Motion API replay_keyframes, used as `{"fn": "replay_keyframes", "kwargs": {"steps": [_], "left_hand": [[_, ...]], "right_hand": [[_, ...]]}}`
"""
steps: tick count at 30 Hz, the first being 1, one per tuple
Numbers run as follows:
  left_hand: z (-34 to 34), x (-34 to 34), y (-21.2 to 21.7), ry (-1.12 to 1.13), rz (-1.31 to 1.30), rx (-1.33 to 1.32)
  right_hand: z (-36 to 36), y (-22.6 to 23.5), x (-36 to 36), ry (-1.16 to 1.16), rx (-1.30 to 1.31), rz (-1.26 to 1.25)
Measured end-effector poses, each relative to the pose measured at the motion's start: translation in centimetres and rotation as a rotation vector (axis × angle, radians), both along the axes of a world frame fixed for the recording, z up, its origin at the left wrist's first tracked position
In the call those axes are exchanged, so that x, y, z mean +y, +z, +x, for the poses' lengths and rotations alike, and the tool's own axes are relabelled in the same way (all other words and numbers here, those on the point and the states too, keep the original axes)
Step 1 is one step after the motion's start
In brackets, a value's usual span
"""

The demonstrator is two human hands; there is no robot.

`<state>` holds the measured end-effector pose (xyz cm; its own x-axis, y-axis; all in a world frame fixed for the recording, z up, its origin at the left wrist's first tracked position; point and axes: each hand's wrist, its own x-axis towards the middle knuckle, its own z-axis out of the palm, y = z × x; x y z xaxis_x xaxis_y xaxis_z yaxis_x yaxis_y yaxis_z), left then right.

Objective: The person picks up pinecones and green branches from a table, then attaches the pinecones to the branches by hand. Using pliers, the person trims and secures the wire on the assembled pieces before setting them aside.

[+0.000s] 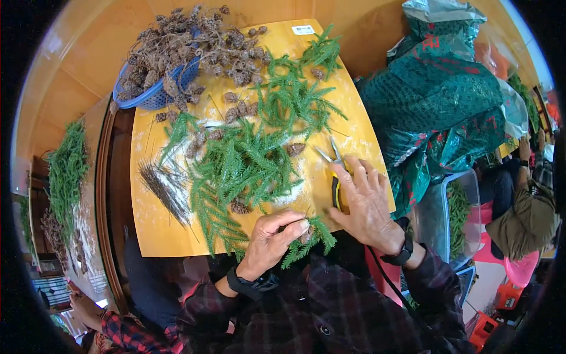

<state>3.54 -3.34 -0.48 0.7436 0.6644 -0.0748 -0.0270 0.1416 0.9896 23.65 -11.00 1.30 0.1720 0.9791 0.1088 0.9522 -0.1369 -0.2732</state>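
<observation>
My left hand (268,243) is closed in a pinch at the near edge of the table, holding a green artificial pine sprig (321,235). A brown pine cone shows partly behind the fingertips, against the sprig. My right hand (370,206) lies at the table's right side, fingers stretched and apart, beside pliers (335,187) with yellow and black handles. The jaws of the pliers point away from me, spread apart. Whether the right fingers touch the handles is hard to see. A pile of green sprigs (247,165) lies left of the pliers, with loose cones (296,149) around it.
A blue basket (156,97) heaped with wired pine cones stands at the far left. Dark wire stems (168,189) lie near the left edge amid white powder. Green plastic bags (436,100) and a clear bin (439,206) flank the table's right. Other people sit at both sides.
</observation>
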Motion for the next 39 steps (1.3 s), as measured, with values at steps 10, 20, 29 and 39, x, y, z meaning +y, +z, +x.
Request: {"fn": "replay_keyframes", "kwargs": {"steps": [10,20,29,39], "left_hand": [[0.0,-0.1,-0.2,0.015,-0.044,-0.041],[-0.5,0.6,-0.2,-0.002,-0.138,-0.014],[-0.7,0.6,-0.3,0.127,-0.341,-0.037],[-0.9,0.6,-0.7,0.137,-0.287,-0.064]], "right_hand": [[1.8,0.8,-0.4,0.0,0.06,-0.068],[2.4,-1.6,-0.7,-0.056,0.131,0.096],[0.7,0.1,-1.4,0.157,0.061,0.209],[1.4,0.0,-1.4,0.287,-0.054,0.221]]}}
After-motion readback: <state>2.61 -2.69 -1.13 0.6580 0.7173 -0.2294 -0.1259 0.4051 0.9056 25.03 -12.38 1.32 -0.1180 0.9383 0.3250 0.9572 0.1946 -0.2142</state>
